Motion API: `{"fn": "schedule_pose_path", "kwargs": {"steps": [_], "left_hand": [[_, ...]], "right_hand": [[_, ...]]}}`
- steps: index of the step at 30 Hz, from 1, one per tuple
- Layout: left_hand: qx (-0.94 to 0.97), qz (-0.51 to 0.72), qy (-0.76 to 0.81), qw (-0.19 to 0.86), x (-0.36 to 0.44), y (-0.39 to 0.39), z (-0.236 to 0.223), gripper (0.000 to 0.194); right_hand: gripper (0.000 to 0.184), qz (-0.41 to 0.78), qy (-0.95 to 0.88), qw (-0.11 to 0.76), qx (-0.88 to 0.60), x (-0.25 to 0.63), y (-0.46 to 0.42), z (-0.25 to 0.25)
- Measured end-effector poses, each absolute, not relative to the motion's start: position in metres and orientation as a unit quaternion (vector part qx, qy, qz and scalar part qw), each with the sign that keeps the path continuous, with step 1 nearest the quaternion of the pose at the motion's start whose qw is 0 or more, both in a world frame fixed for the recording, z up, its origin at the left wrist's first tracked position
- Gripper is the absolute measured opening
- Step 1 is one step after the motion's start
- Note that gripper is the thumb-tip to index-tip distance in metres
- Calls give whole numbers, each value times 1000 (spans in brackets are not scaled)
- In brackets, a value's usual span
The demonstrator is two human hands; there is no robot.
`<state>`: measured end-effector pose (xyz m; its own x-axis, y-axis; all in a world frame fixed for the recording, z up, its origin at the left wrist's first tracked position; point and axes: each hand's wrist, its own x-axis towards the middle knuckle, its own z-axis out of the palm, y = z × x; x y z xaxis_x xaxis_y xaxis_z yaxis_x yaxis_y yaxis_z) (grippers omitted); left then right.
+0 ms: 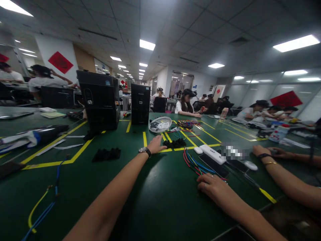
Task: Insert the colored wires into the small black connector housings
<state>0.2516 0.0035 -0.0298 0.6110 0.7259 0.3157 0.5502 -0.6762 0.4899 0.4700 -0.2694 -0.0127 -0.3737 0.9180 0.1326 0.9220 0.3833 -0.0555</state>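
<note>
My left hand [155, 144] is stretched far out over the green table [160, 201], a watch on its wrist and its fingers flat and open. The fingertips lie beside a heap of small black parts [175, 143]. My right hand [212, 186] rests near the front of the table, a ring on one finger. Its fingers are curled together on the near end of a bundle of red, blue and green wires [193, 162]. The wires fan out from that hand toward the black heap.
Another person's forearms [276, 160] lie on the table at right, near a white power bank [212, 154], a dark phone [215, 166] and a white mouse [250, 165]. A white fan basket [160, 124], two black computer towers [100, 100] and a second black heap [106, 154] stand further off. Loose wires [43, 204] lie front left.
</note>
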Motion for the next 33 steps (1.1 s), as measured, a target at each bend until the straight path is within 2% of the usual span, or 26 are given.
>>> {"fn": "schedule_pose_path", "kwargs": {"steps": [2, 5, 9, 13, 15, 18, 21, 24, 29, 33], "left_hand": [[875, 254, 368, 188, 274, 5, -41, 58], [868, 268, 371, 193, 292, 6, -53, 49], [864, 288, 371, 182, 290, 0, -57, 41], [861, 316, 355, 178, 270, -19, -52, 43], [838, 363, 342, 222, 258, -33, -49, 49], [756, 444, 339, 341, 238, -58, -45, 62], [682, 457, 329, 467, 216, -85, -41, 61], [625, 453, 314, 553, 195, -110, -43, 55], [551, 440, 309, 638, 165, -141, -47, 58], [522, 428, 275, 684, 151, -158, -41, 59]], "right_hand": [[25, -27, -830, 116, -545, 467, -267, -8], [21, -9, -784, 247, -569, 465, -257, 9], [23, 94, -650, 433, -618, 476, -234, 43], [29, 181, -536, 559, -606, 496, -211, 71], [30, 209, -488, 605, -593, 501, -206, 81], [29, 244, -450, 664, -545, 494, -204, 94], [28, 246, -469, 695, -487, 473, -199, 100], [26, 239, -502, 690, -463, 453, -179, 92], [20, 311, -466, 657, -504, 444, -138, 69], [22, 349, -456, 654, -493, 438, -136, 69]]}}
